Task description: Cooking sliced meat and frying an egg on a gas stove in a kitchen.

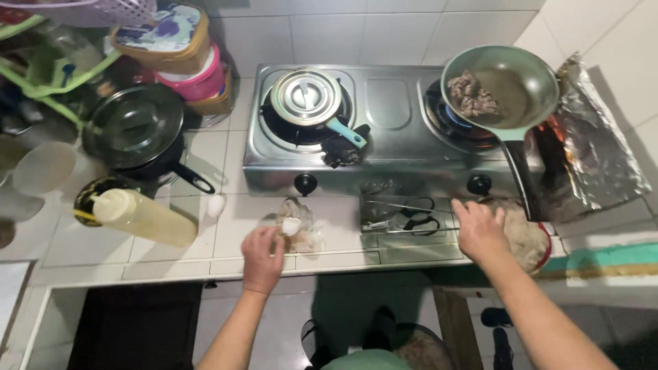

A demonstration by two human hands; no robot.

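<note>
plate (543,255): half under right hand (480,231) | basket (89,10): cut off

Silver stove (387,140); pale green pan (510,82) with brown meat (471,94); teal-handled steel lid (306,97); black pot (137,133); yellowish bottle (144,216); white-tiled table (82,243); crumpled silver foil (600,147).

A small white lump (291,226) sits pinched at the fingertips of the left hand (262,259), just above a crumpled clear plastic bag (301,220) that lies on the tiled tabletop (137,253) near its front edge. The right hand (480,233) rests flat, fingers spread, on a round pale cloth-covered dish (529,241) with a red rim, toward the tabletop's right end.
</note>
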